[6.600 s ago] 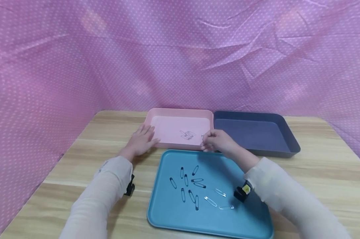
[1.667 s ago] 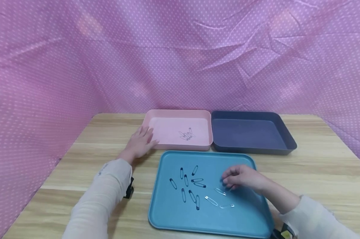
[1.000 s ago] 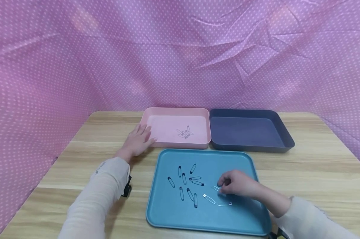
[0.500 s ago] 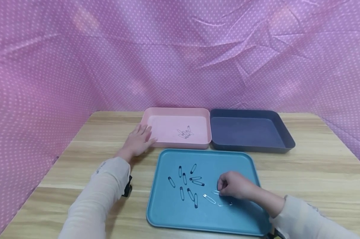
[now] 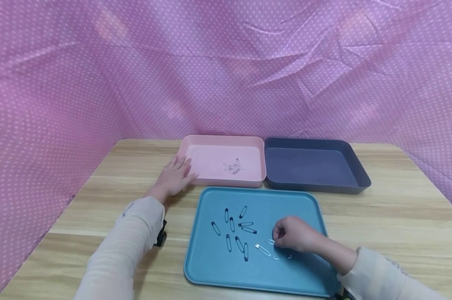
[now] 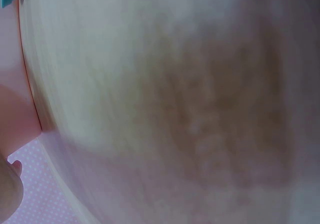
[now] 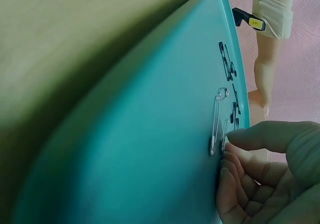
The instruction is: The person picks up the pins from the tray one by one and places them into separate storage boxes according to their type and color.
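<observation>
My right hand (image 5: pixel 296 234) is low over the right part of the blue tray (image 5: pixel 218 275), its thumb and fingertips pinching one end of a silver safety pin (image 5: pixel 269 241). The right wrist view shows the thumb (image 7: pixel 260 135) and forefinger meeting at that pin. Two more silver safety pins lie just in front, one (image 5: pixel 263 250) in plain sight, the other partly shadowed. Several black-headed safety pins (image 5: pixel 231 225) are scattered across the tray's left half. My left hand (image 5: pixel 172 177) rests with extended fingers on the left side of the pink tray (image 5: pixel 226 182), which holds a small pile of pins (image 5: pixel 233 167).
A dark navy tray (image 5: pixel 312 164) stands against the pink tray's right side, with no pins visible in it. Behind the wooden table (image 5: pixel 136 166) hangs a pink dotted cloth (image 5: pixel 226 83). The left wrist view is mostly blurred wood.
My right hand came back from the pink tray's right front corner to the blue tray and closed on a silver safety pin, which shifted slightly. The pink tray's pile gained a pin. My left hand stayed.
</observation>
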Tool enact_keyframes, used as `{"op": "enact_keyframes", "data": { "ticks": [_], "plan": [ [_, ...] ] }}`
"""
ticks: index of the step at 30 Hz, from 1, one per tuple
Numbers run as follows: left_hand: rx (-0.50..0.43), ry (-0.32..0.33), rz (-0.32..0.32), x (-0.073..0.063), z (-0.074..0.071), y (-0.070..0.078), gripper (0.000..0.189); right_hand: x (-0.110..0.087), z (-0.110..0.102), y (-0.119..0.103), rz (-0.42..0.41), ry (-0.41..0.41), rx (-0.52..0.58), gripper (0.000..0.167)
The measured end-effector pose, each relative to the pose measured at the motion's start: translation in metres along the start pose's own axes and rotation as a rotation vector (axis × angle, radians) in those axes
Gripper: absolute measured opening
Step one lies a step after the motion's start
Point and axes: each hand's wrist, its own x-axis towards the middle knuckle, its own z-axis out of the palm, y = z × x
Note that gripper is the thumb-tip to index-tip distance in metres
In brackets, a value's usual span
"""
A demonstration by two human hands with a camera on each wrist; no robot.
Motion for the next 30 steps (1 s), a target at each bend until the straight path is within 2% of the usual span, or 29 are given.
{"op": "enact_keyframes", "data": {
  "ticks": [6,13,18,25,30],
  "plan": [
    [-0.002,0.003,-0.005,0.0,-0.001,0.0,0.066,0.001,0.0,-0.002,-0.024,0.006,-0.043,0.014],
    [-0.008,0.006,0.001,0.0,0.001,-0.002,0.067,0.002,-0.002,-0.001,0.011,-0.019,0.007,0.014],
    [-0.007,0.008,0.0,0.0,0.0,-0.002,0.067,0.004,-0.004,0.001,0.027,-0.037,0.096,0.011],
    [0.003,0.007,-0.008,0.0,0.0,-0.002,0.066,0.009,-0.008,0.0,0.04,-0.055,0.279,0.006],
    [0.003,0.002,-0.008,0.0,0.001,-0.002,0.066,0.014,-0.014,-0.002,0.017,-0.06,0.405,0.004]
  ]
}}
